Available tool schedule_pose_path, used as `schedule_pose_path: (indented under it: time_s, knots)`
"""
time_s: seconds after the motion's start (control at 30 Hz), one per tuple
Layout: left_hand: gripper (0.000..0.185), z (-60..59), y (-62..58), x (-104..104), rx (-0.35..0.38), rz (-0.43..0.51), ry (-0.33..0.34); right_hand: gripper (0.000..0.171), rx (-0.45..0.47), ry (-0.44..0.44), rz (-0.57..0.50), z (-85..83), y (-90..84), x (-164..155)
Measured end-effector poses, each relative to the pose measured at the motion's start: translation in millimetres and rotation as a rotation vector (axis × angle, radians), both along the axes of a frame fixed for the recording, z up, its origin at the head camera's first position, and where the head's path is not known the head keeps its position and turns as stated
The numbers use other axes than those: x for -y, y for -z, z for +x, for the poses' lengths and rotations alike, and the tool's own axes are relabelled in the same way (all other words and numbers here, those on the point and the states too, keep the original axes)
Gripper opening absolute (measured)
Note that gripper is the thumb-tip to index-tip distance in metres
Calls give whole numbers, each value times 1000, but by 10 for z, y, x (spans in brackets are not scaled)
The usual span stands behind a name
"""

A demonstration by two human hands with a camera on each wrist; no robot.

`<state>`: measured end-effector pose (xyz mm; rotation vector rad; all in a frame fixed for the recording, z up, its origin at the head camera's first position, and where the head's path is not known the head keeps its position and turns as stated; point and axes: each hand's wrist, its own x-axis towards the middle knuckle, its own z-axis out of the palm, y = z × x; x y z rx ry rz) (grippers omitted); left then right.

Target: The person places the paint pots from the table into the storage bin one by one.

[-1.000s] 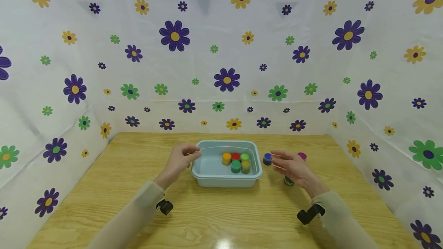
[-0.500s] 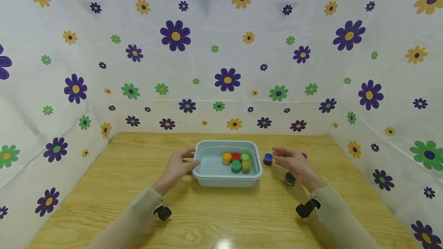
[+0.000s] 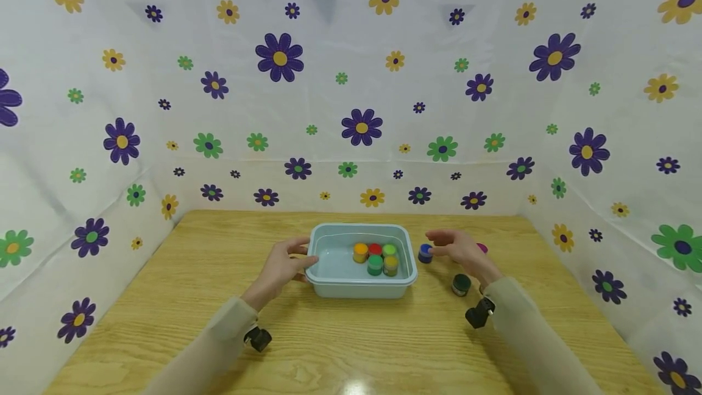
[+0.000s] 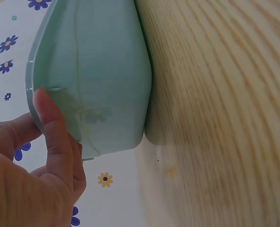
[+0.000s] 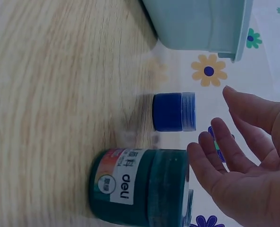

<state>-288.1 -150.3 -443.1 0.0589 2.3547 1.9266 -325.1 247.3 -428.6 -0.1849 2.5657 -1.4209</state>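
My left hand (image 3: 276,270) grips the left end of a pale blue plastic tub (image 3: 359,290). In the left wrist view its thumb and fingers pinch the rim from both sides. Several small paint jars stand inside the tub, among them an orange jar (image 3: 360,253), a red jar and a green jar (image 3: 375,265). Right of the tub, a blue paint jar (image 3: 425,255) stands on the table. My right hand (image 3: 463,253) hovers just beside and above it, fingers spread and holding nothing. A dark green paint jar (image 5: 130,184) with a white label stands below that hand.
A magenta lid (image 3: 482,248) shows behind my right hand, mostly hidden. All this stands on a wooden table (image 3: 340,346), enclosed by a white flowered cloth (image 3: 307,96) at the back and sides. Each wrist wears a small black camera.
My left hand has come down from above the tub's left end and taken hold of its rim. My right hand dipped right, then moved back left toward the blue jar, uncovering the dark green jar.
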Motion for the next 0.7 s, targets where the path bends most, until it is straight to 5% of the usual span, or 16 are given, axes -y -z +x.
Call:
schedule_pose_path:
  time_s: [0.3,0.7]
  knots:
    - [52,6,16,-5,37,35,-26,47,12,-9,63,-72,45,42]
    - [53,-26,111,56,126,192,-19,44,20,-72,117,-154,125,107]
